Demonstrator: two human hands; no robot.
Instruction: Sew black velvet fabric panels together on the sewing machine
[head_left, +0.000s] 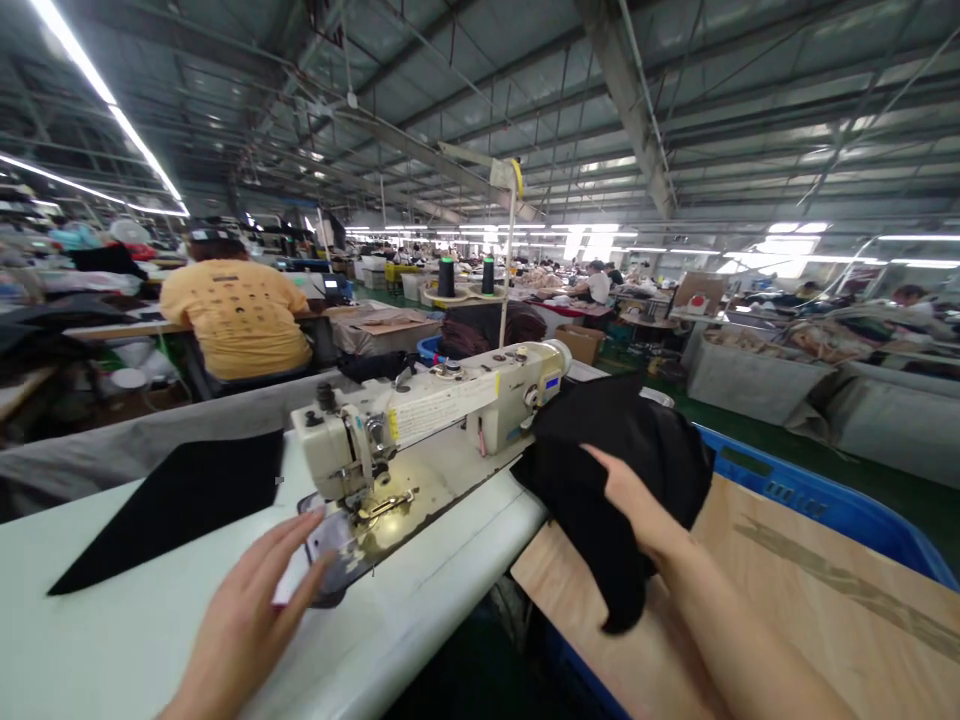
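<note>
A cream sewing machine stands on the pale table, its lamp lighting the needle plate. My left hand is held over the table just left of the needle area, fingers apart, with nothing in it. On the right, my right hand grips black fabric that hangs over the table's edge; its fingertips are hidden behind the cloth. More dark cloth lies bunched behind that hand, and I cannot tell where one piece ends. A flat black fabric panel lies at the table's left.
To my right, a wooden board rests on a blue plastic crate. Two dark thread cones stand behind the machine beside a thread pole. A person in a yellow shirt sits ahead on the left.
</note>
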